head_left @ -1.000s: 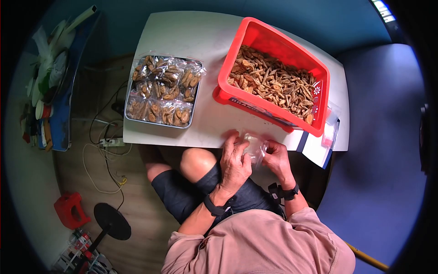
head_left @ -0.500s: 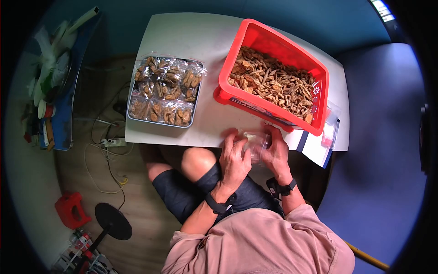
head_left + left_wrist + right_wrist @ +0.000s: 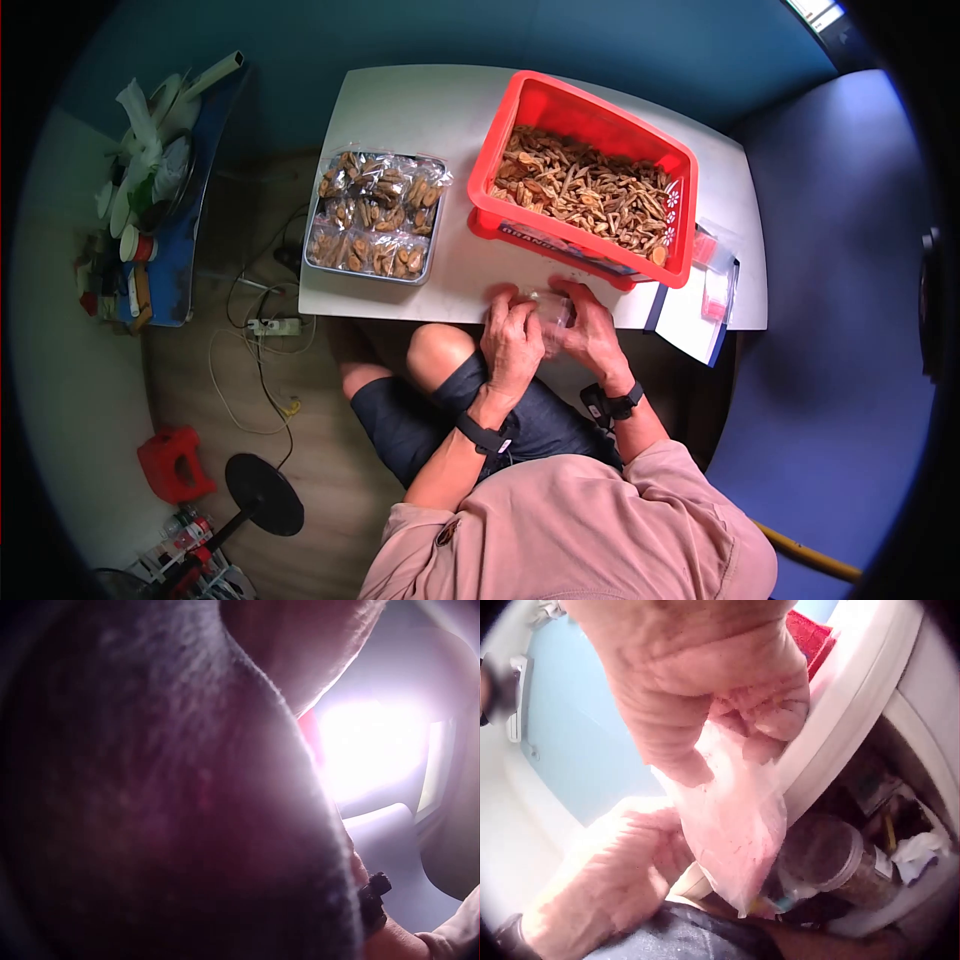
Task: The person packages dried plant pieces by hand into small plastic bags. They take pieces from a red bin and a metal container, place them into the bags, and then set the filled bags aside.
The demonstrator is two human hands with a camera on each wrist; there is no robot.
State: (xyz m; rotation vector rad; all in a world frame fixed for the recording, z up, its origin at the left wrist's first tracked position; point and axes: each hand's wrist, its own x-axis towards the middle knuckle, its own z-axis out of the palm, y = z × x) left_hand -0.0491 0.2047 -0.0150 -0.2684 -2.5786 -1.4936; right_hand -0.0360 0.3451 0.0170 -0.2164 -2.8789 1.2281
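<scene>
A clear plastic bag [image 3: 550,308] is between the two hands at the table's front edge. My right hand [image 3: 592,335] pinches its upper part; in the right wrist view the thumb and curled fingers grip the crumpled bag [image 3: 735,817], which hangs below them. My left hand [image 3: 512,338] holds the bag's other side, its fingertips partly hidden behind the plastic. Skin fills most of the left wrist view, hiding the bag there. Just beyond the hands stands a red basket [image 3: 483,200] holding dried brown root slices [image 3: 590,190].
Left on the white table [image 3: 400,105] lies a metal tray [image 3: 365,275] of small filled bags [image 3: 380,215]. Right of the basket are a white sheet [image 3: 690,315] and flat plastic bags [image 3: 715,290]. A clear jar [image 3: 821,851] stands below the table edge.
My right hand has shifted from the bag's right side up to its upper edge, fingers reaching farther forward. The left hand keeps its hold. The head view has shifted slightly.
</scene>
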